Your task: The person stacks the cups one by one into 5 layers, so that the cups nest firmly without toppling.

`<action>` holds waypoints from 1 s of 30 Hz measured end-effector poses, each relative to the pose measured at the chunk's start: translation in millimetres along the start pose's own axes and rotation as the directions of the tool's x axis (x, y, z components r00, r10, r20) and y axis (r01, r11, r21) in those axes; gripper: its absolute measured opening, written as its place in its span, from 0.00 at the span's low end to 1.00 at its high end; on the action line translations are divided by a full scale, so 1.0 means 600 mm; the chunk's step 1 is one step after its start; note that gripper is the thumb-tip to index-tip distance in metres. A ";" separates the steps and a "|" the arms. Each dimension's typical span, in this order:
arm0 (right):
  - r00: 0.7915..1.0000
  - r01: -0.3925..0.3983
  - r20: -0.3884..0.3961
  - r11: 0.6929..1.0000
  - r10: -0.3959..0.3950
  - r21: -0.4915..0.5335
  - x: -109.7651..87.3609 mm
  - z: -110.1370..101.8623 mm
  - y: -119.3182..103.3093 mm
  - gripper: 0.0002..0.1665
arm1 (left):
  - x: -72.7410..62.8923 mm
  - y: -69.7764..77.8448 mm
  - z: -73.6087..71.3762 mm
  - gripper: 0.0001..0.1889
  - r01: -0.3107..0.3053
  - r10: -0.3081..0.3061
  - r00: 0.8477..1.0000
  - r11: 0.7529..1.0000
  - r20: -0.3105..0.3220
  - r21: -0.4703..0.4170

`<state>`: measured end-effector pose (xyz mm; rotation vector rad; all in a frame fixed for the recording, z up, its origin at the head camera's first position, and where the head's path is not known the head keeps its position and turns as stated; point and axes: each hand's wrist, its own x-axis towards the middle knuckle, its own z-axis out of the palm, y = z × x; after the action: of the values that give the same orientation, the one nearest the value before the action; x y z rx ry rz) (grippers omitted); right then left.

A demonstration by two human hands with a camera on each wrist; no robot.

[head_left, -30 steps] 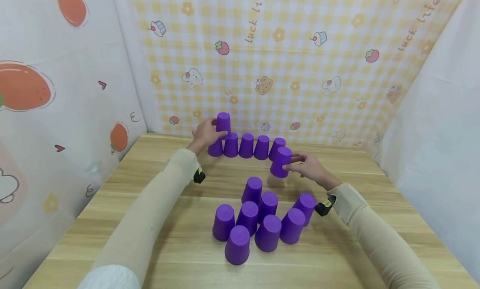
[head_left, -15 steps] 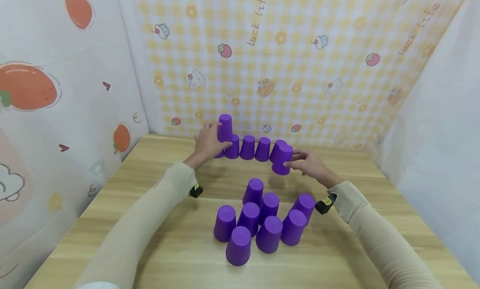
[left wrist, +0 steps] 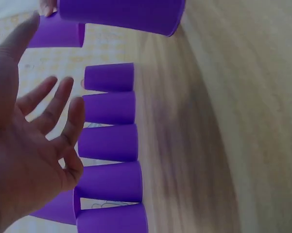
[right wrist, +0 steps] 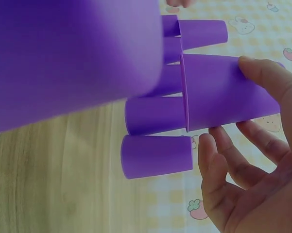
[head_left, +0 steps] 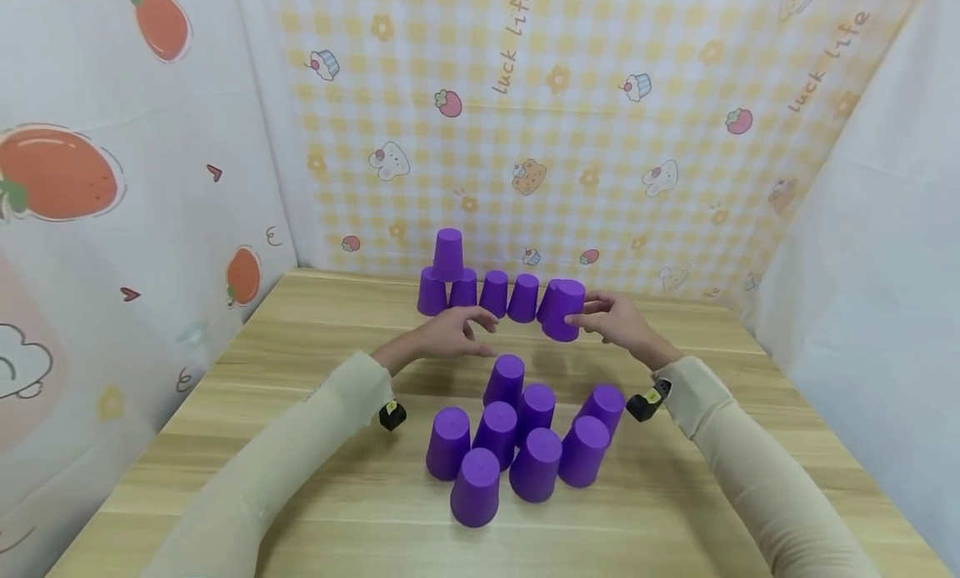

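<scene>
My right hand pinches an upside-down purple cup between thumb and fingers, raised in front of the right end of the back row. In the right wrist view the thumb lies on one side of this held cup, fingertips on the other. My left hand holds nothing, its fingers loosely bent, between the back row and the nearer cups. At the row's left end, one purple cup sits upside down across the two leftmost cups. The row's right-end cup is partly hidden by the held cup.
Several more upside-down purple cups stand in a cluster at the front, among them a nearest cup and a far cup. They rest on a wooden table. A patterned cloth hangs behind the back row.
My left hand has let go of the cup on top of the row's left end and moved right and nearer. The right hand still holds its cup, slightly higher than before.
</scene>
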<state>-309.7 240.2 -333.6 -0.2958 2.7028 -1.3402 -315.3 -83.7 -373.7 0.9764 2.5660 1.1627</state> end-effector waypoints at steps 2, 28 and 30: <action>1.000 -0.007 -0.008 1.000 0.007 0.007 -0.001 -0.001 -0.002 0.40 | -0.001 0.004 0.007 0.31 -0.041 0.042 0.997 0.999 0.069 -0.004; 0.998 0.015 -0.053 0.999 -0.012 0.046 0.013 0.000 -0.016 0.34 | 0.006 0.033 0.025 0.27 -0.139 0.123 0.986 0.979 0.111 0.150; 0.998 0.012 -0.055 0.999 -0.009 0.050 0.015 -0.001 -0.014 0.34 | 0.007 0.038 0.019 0.28 -0.088 0.079 0.995 0.981 0.055 0.175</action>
<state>-317.6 233.6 -326.6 -0.2728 2.7108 -1.4375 -302.9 -62.9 -365.1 1.1453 2.6494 0.9281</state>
